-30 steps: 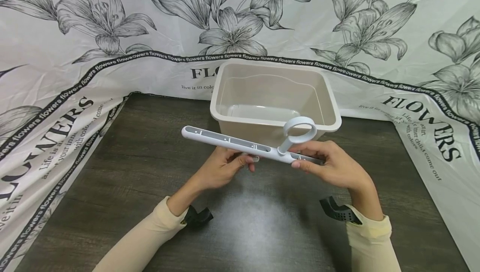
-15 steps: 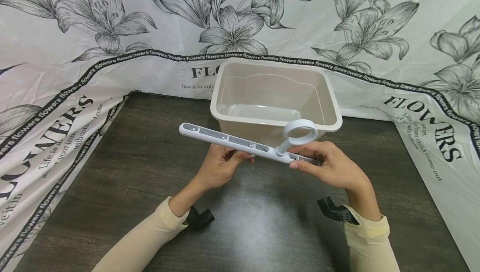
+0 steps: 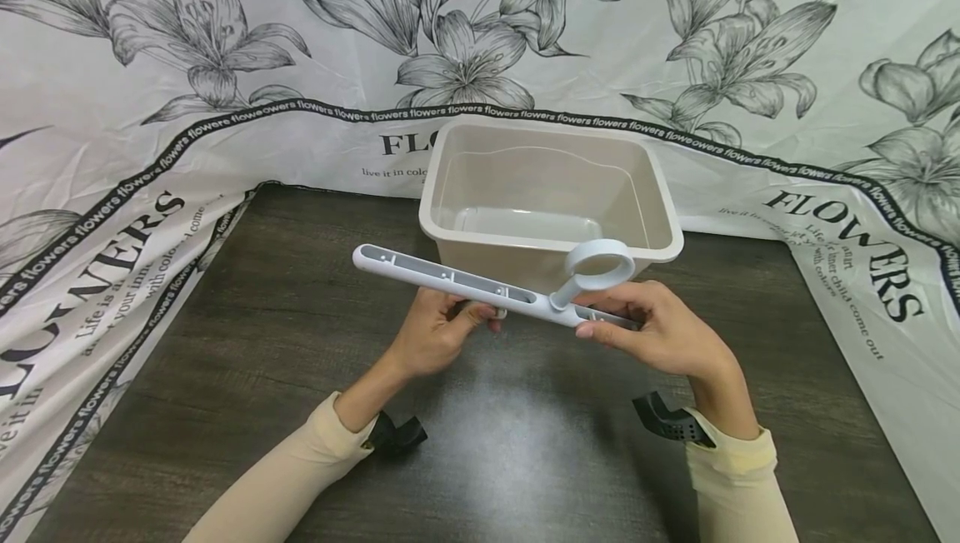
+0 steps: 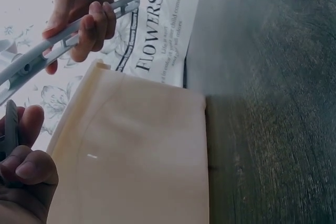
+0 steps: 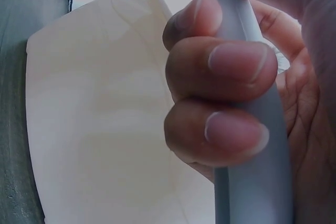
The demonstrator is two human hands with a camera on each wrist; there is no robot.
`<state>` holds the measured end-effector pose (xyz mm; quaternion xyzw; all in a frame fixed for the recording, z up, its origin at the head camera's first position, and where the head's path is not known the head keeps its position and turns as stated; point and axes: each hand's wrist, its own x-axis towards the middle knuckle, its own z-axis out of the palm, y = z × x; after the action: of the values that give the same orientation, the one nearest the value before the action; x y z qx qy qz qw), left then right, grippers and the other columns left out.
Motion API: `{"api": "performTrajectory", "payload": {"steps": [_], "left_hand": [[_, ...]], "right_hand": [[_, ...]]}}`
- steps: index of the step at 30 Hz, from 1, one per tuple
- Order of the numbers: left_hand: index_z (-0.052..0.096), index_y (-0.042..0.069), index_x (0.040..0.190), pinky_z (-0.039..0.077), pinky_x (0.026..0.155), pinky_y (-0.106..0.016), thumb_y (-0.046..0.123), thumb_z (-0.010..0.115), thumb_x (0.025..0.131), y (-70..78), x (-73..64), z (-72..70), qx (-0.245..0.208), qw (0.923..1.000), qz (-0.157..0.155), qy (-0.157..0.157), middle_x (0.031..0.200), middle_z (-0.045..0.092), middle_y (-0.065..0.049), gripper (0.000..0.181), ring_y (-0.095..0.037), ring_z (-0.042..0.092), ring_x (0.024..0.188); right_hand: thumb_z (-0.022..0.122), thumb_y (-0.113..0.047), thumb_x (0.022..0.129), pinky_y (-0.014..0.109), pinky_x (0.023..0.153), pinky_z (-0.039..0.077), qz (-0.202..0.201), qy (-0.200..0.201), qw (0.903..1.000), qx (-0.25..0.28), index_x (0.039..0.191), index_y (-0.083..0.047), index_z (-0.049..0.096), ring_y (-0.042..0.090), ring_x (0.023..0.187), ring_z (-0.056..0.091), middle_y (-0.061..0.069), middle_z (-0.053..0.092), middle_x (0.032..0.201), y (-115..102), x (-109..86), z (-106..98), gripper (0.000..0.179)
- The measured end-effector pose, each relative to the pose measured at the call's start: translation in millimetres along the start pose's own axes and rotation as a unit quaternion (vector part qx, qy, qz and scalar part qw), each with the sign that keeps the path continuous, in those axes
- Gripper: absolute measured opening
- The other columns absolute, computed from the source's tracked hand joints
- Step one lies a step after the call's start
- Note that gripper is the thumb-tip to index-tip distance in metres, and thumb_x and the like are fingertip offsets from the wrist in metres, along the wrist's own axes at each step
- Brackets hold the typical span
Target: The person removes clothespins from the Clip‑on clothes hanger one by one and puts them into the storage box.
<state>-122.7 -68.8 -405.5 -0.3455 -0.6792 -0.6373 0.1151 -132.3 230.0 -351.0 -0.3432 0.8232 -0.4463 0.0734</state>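
A long white plastic bar (image 3: 465,283) with slots along it and a round ring (image 3: 600,282) on a short stem is held up in front of the bin, its left end higher in the head view. My right hand (image 3: 671,339) grips it near the right end. The right wrist view has the fingertips (image 5: 239,61) curled over the bar's side. Just under the bar's middle, my left hand (image 3: 431,335) pinches a small grey plastic piece (image 4: 11,129) between thumb and fingers. Much of that piece is hidden by the fingers; its kind does not show.
Behind the bar stands a beige rectangular plastic bin (image 3: 558,245), its open top facing up. It rests on a dark wood-grain table (image 3: 315,235). White flower-printed cloth (image 3: 337,143) rises behind the bin and runs along both sides.
The bar has slid slightly to the left, its left end rising a little. My left hand has shifted up and left, and the small piece now shows less beyond the fingertips. The bin stays put.
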Motion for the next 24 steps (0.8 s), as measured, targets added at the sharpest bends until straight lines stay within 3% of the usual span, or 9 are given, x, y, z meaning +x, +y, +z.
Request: {"api": "performTrajectory", "payload": {"steps": [10,19,24], "left_hand": [[0.075,-0.004,0.089,0.056,0.075,-0.027,-0.009,0.070,0.088,0.5,-0.5,0.8,0.053,0.9970,0.020,0.053,0.080,0.074,-0.014,0.007,-0.012,0.068,0.076],[0.072,0.000,0.084,0.052,0.067,-0.027,-0.019,0.068,0.082,-3.2,2.7,4.7,0.024,0.9932,0.081,0.081,0.078,0.070,-0.012,0.020,-0.015,0.060,0.069],[0.072,0.003,0.085,0.052,0.070,-0.027,-0.016,0.070,0.083,-3.7,2.3,5.5,0.037,0.9908,0.091,0.094,0.088,0.075,-0.015,0.020,-0.014,0.063,0.073]], "right_hand": [[0.080,-0.004,0.087,0.023,0.065,0.053,0.008,0.000,0.9999,-0.007,0.120,-0.010,0.075,0.003,0.079,0.067,-0.004,0.077,0.109,-1.0,-0.8,1.2,0.033],[0.081,-0.006,0.087,0.022,0.061,0.048,0.014,-0.002,0.9996,-0.026,0.116,-0.010,0.076,0.002,0.072,0.058,0.002,0.078,0.104,-3.2,-0.5,1.6,0.030],[0.081,-0.007,0.088,0.023,0.061,0.047,0.013,-0.003,0.9995,-0.028,0.116,-0.010,0.076,0.002,0.073,0.057,0.003,0.078,0.105,-4.0,0.3,2.0,0.029]]}}
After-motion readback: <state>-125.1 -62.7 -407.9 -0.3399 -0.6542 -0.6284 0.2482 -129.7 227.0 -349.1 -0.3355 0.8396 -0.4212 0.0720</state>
